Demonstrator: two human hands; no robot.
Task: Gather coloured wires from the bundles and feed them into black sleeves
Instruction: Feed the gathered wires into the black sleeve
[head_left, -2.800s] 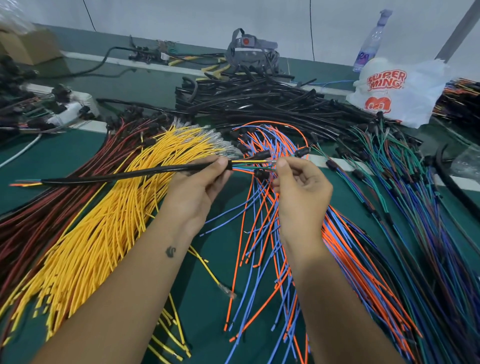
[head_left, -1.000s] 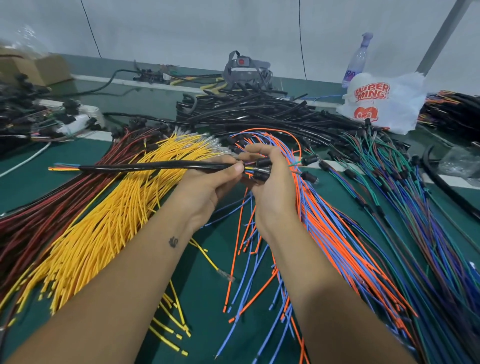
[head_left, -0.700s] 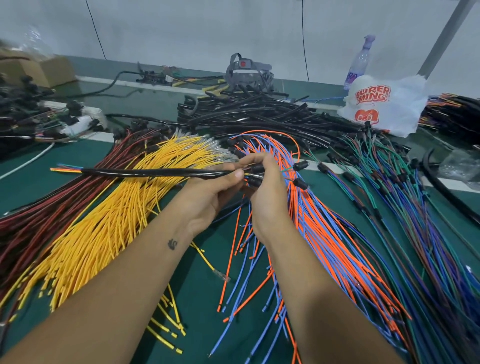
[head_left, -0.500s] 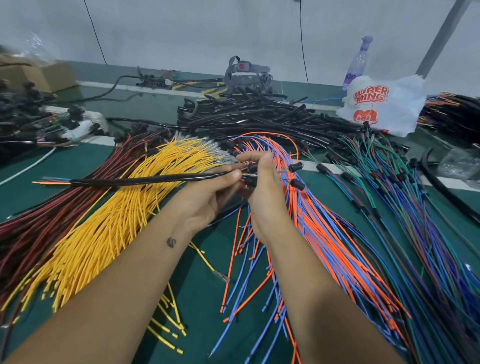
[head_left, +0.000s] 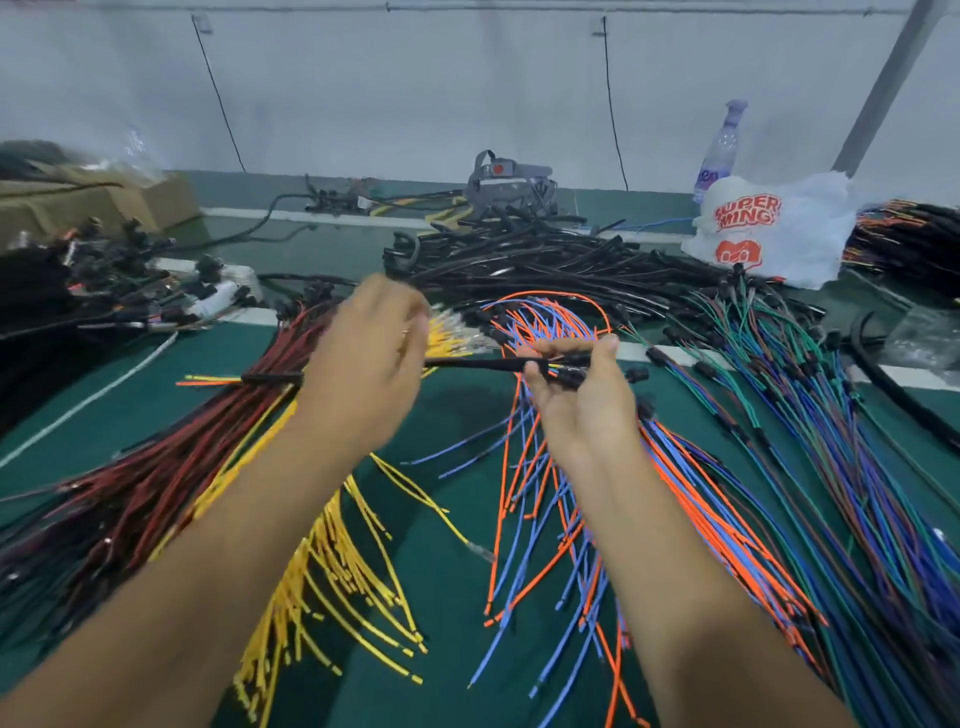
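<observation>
Green bench is drowning in wire bundles; right hand (head_left: 582, 395) is pinching the black sleeve (head_left: 483, 365) at its connector end, coloured wires (head_left: 208, 380) poking out the far end. Left hand (head_left: 363, 364) is blurry, probably loose and off the sleeve. Keep it taut while pulling through

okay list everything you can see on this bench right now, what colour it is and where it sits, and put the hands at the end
sleeve: one, black, held level mid-bench, wire tips out its left end
yellow wires: bundle, centre-left
dark red wires: bundle, far left
orange and blue wires: bundle, centre-right
green and blue wires: bundle, far right
black sleeves: pile, behind the wires
plastic bag: one, white with red print, back right
bottle: one, clear, behind the bag
cardboard box: one, brown, back left
left hand: blurred, over the sleeve
right hand: pinches the sleeve's right end
</observation>
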